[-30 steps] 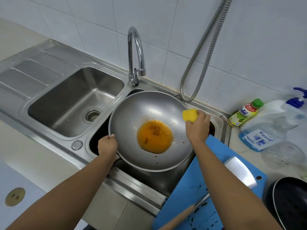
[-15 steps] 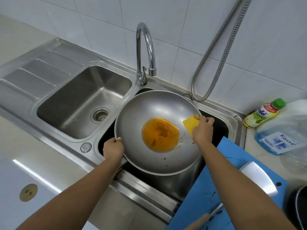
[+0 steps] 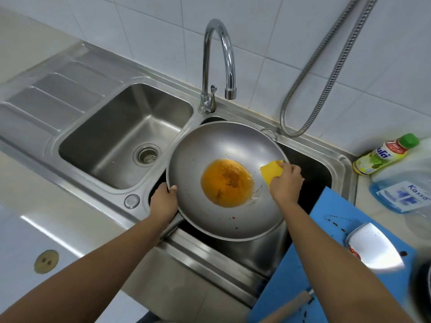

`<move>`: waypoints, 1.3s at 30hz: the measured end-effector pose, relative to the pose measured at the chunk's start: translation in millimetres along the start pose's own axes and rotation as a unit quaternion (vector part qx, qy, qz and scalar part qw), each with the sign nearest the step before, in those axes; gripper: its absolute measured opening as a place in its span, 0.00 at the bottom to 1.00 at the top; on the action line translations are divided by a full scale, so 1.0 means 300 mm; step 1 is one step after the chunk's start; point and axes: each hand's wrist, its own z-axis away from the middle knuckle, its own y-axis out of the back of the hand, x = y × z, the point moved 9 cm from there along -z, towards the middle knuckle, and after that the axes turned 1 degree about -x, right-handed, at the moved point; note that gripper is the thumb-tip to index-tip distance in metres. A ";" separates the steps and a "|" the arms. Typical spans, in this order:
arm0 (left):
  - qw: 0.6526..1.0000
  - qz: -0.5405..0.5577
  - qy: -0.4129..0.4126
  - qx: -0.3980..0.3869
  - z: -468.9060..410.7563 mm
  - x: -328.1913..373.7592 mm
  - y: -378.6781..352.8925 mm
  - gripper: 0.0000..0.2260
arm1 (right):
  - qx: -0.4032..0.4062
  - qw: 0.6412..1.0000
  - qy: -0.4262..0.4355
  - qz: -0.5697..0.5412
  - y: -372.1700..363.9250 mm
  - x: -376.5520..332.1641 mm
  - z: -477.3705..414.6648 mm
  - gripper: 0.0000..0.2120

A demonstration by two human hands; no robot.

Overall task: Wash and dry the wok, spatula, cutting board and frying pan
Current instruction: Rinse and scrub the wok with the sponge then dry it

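Backdrop: white wall tiles (image 3: 163,31) rise behind a steel double sink (image 3: 93,192). The curved tap (image 3: 219,43) stands just behind the wok, and a ribbed metal hose (image 3: 310,78) loops down behind it to the right.
Wok (image 3: 210,148): I hold it over the sink's right basin, its left rim overlapping the divider. A round patch of orange residue (image 3: 226,183) covers its middle, and a few dark red specks dot its near wall.
Left hand (image 3: 163,201): my fingers curl round the wok's left rim with the thumb on the inside edge, gripping it.
Right hand (image 3: 285,183): my curled fingers pinch a yellow sponge (image 3: 271,170), pressed to the wok's right inner wall just right of the orange patch.
Cutting board (image 3: 331,220): blue and spotted with dark drips, it lies right of the wok and nearer me.
Spatula (image 3: 375,248): its steel blade rests on the board, right of the wok, and the wooden handle passes beneath my right forearm.
Frying pan (image 3: 422,287): only a dark, blurred edge shows, far right of the wok, past the board.
Bottles: a green-capped bottle (image 3: 384,155) and a clear jug with a blue label (image 3: 405,194) sit on the counter to the wok's right.
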 end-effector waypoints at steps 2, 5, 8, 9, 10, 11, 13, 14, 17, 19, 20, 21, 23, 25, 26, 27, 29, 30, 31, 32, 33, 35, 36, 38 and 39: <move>0.999 -0.030 -0.022 -0.030 0.005 0.018 -0.008 0.11 | -0.012 0.995 0.036 0.090 -0.033 -0.051 0.032 0.21; 0.996 -0.049 -0.039 -0.058 0.000 0.030 -0.023 0.11 | -0.131 0.980 0.072 0.129 -0.175 -0.109 0.114 0.25; 0.996 -0.010 -0.048 -0.073 -0.003 0.033 -0.029 0.23 | -0.212 0.969 0.076 0.103 -0.318 -0.139 0.206 0.28; 0.996 -0.010 -0.052 -0.073 -0.003 0.036 -0.026 0.26 | -0.226 0.966 0.081 0.097 -0.354 -0.157 0.230 0.27; 0.995 -0.011 -0.057 -0.076 -0.004 0.038 -0.024 0.27 | -0.245 0.962 0.088 0.086 -0.386 -0.182 0.254 0.26; 0.995 -0.007 -0.064 -0.079 -0.004 0.043 -0.022 0.28 | -0.269 0.956 0.094 0.066 -0.414 -0.211 0.276 0.25; 0.994 0.002 -0.073 -0.082 -0.009 0.055 -0.013 0.27 | -0.314 0.943 0.106 0.018 -0.460 -0.276 0.310 0.23; 0.994 0.004 -0.074 -0.083 -0.016 0.057 -0.009 0.27 | -0.325 0.938 0.122 0.011 -0.479 -0.309 0.318 0.23; 0.993 0.016 -0.082 -0.083 -0.031 0.063 0.005 0.27 | -0.332 0.920 0.194 0.073 -0.518 -0.381 0.295 0.27; 0.993 0.021 -0.077 -0.085 -0.038 0.061 0.011 0.27 | -0.301 0.917 0.223 0.137 -0.521 -0.393 0.232 0.28; 0.994 0.021 -0.070 -0.087 -0.041 0.060 0.012 0.27 | -0.274 0.923 0.220 0.156 -0.512 -0.395 0.191 0.28; 0.994 0.020 -0.064 -0.089 -0.042 0.062 0.013 0.27 | -0.246 0.933 0.205 0.164 -0.499 -0.396 0.149 0.28; 0.994 0.015 -0.066 -0.090 -0.047 0.071 0.014 0.27 | -0.209 0.952 0.165 0.151 -0.485 -0.399 0.105 0.27; 0.993 0.014 -0.073 -0.088 -0.057 0.072 0.014 0.28 | -0.207 0.954 0.183 0.113 -0.506 -0.440 0.140 0.25; 0.993 0.013 -0.076 -0.086 -0.062 0.069 0.013 0.28 | -0.208 0.948 0.224 0.093 -0.515 -0.477 0.176 0.25; 0.993 0.013 -0.075 -0.085 -0.065 0.065 0.012 0.28 | -0.209 0.939 0.264 0.068 -0.522 -0.509 0.207 0.24; 0.994 0.018 -0.068 -0.084 -0.070 0.053 0.010 0.28 | -0.208 0.928 0.306 0.035 -0.529 -0.544 0.199 0.23; 0.994 0.016 -0.066 -0.083 -0.073 0.050 0.010 0.28 | -0.193 0.930 0.309 0.048 -0.530 -0.548 0.165 0.23; 0.994 0.014 -0.065 -0.083 -0.075 0.048 0.010 0.27 | -0.169 0.937 0.295 0.074 -0.532 -0.541 0.122 0.24; 0.994 0.016 -0.064 -0.084 -0.078 0.048 0.009 0.27 | -0.144 0.950 0.260 0.100 -0.527 -0.524 0.072 0.24; 0.994 0.018 -0.062 -0.085 -0.080 0.048 0.008 0.27 | -0.119 0.963 0.214 0.113 -0.517 -0.505 0.033 0.24; 0.994 0.017 -0.060 -0.090 -0.079 0.049 0.006 0.27 | -0.095 0.978 0.161 0.096 -0.512 -0.508 0.030 0.25; 0.994 0.018 -0.060 -0.091 -0.076 0.049 0.005 0.27 | -0.097 0.976 0.180 0.077 -0.522 -0.535 0.062 0.25; 0.994 0.022 -0.058 -0.091 -0.075 0.048 0.005 0.27 | -0.109 0.950 0.286 0.062 -0.544 -0.598 0.131 0.25; 0.994 0.022 -0.057 -0.089 -0.076 0.045 0.005 0.27 | -0.112 0.935 0.331 0.063 -0.545 -0.613 0.131 0.25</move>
